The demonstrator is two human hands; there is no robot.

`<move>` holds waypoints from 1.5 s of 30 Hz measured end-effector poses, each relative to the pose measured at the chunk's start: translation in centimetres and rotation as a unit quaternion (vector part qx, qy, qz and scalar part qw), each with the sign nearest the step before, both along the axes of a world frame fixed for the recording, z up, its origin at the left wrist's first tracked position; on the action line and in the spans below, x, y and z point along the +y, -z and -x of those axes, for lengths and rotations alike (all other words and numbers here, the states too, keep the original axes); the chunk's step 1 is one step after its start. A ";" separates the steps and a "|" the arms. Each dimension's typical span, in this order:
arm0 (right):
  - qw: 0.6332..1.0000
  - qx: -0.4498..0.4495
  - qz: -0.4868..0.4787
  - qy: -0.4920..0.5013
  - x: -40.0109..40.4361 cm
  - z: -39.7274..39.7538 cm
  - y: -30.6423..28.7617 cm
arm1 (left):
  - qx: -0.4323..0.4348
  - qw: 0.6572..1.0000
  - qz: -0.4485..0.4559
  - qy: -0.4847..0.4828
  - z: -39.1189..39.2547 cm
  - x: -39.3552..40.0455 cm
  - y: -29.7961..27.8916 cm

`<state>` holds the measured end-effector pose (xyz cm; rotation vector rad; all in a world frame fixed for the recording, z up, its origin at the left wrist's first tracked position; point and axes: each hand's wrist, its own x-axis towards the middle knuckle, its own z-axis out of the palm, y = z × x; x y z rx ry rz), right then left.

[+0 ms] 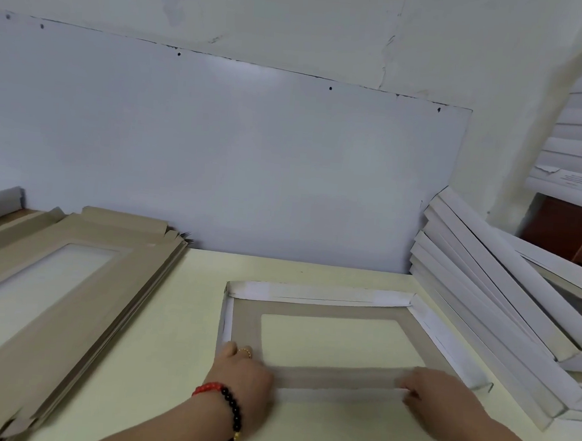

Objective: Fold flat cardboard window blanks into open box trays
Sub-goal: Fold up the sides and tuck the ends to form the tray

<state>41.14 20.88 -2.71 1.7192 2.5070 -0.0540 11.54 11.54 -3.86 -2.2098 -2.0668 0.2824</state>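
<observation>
Head view | both hands, left hand [241,373] and right hand [438,393], pinch near flap [336,377] of window blank [331,308] | last wall folding | next: press corners in

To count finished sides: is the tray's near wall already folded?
Not fully: near flap lies half-turned under left hand and right hand; far wall stands.

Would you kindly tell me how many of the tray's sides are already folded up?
3: far, left, right. Both hands work the near flap.
</observation>
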 end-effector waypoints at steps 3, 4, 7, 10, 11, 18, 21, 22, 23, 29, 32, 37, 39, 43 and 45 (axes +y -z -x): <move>0.995 -0.092 -0.016 -0.037 -1.1 4.3 0.3 | -0.015 1.000 0.000 0.009 -2.4 0.9 0.3; 0.993 -0.097 -0.016 -0.064 -1.7 6.0 0.5 | -0.026 1.000 -0.002 0.014 -3.5 1.2 0.4; 0.991 -0.068 -0.024 -0.113 -3.8 10.6 1.1 | -0.043 0.999 -0.006 0.027 -5.7 1.8 0.7; 0.993 -0.044 -0.023 -0.104 -4.8 12.1 1.5 | -0.050 0.998 -0.005 0.026 -5.4 2.0 0.8; 0.994 -0.035 -0.018 -0.105 -4.9 11.8 1.4 | -0.048 0.998 -0.001 0.028 -5.0 2.0 0.8; 0.995 -0.042 -0.016 -0.084 -2.9 6.8 1.0 | -0.051 0.998 -0.001 0.035 -4.0 2.1 0.7; 0.998 -0.043 -0.016 -0.050 -2.0 3.9 0.8 | -0.054 0.998 0.007 0.033 -4.0 2.3 0.5; 0.998 -0.045 -0.016 -0.037 -1.8 2.9 0.7 | -0.054 0.998 0.012 0.031 -4.0 2.3 0.5; 0.998 -0.049 -0.018 -0.025 -1.6 2.0 0.5 | -0.053 0.998 0.016 0.030 -4.0 2.3 0.4; 0.992 -0.100 -0.080 0.012 -1.2 -3.2 -0.4 | -0.039 0.998 0.035 0.023 -4.1 2.4 0.0; 0.995 -0.045 -0.091 -0.016 -0.7 -5.1 0.8 | -0.047 0.998 0.040 0.029 -4.1 2.1 -0.3; 0.986 0.165 0.018 0.022 -0.6 -6.6 1.1 | -0.080 0.996 0.032 0.032 -3.8 1.8 -0.2; 0.978 0.202 0.043 0.037 -0.6 -6.8 0.8 | -0.090 0.995 0.017 0.030 -3.5 1.7 0.0; 0.956 0.290 0.012 0.044 -1.2 -6.7 0.8 | -0.149 0.984 -0.092 -0.019 -0.2 1.2 0.8; 0.936 0.348 0.020 0.049 -2.0 -6.8 0.4 | -0.177 0.972 -0.137 -0.072 2.9 0.6 1.1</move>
